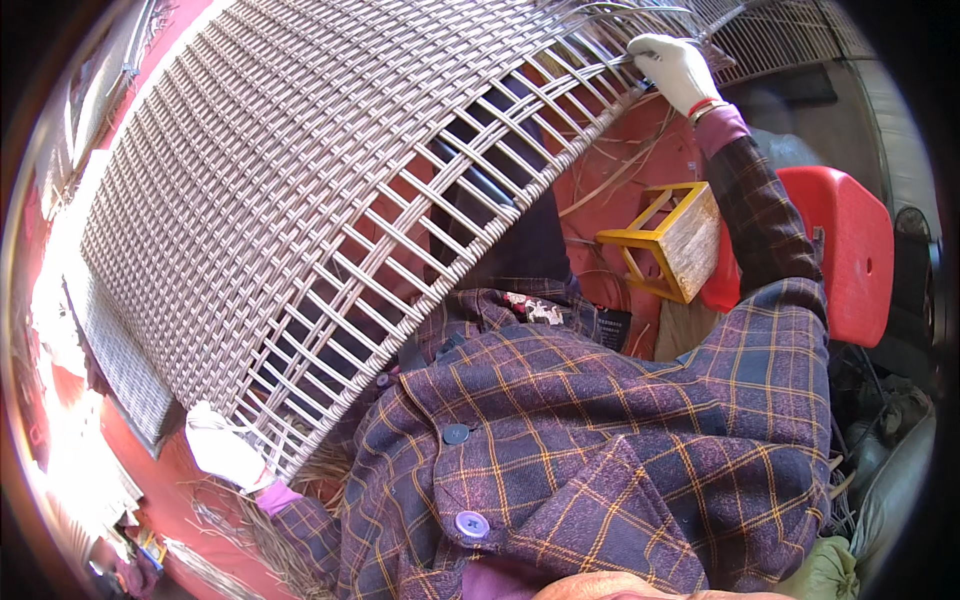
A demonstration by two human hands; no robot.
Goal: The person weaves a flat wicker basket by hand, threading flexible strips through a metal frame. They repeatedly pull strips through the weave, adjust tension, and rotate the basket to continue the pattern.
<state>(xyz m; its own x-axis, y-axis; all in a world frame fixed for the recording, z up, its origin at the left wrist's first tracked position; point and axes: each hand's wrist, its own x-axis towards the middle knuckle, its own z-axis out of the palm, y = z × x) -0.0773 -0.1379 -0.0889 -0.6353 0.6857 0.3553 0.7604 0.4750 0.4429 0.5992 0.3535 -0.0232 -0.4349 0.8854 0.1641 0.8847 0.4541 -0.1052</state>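
Observation:
A large grey-beige wicker panel [290, 150] slants across my front, tightly woven over most of its surface. Along its near side runs a wrapped rim [440, 285], with an open band of bare crosspieces and a few lengthwise strands beside it. My left hand [225, 450], in a white glove, is closed on the panel's lower-left corner; its fingertips are partly hidden. At the far right end of the rim my right hand [675, 75], also gloved in white, is closed on the panel's corner. Loose strands [625, 12] stick out next to it.
To the right stand a small yellow-framed stool [665, 240] with a wooden top and a red plastic chair [840, 255]. Cut strands litter the red floor [610, 170]. Another woven piece [125, 355] lies at the left, and a slatted frame [780, 40] stands at the far right.

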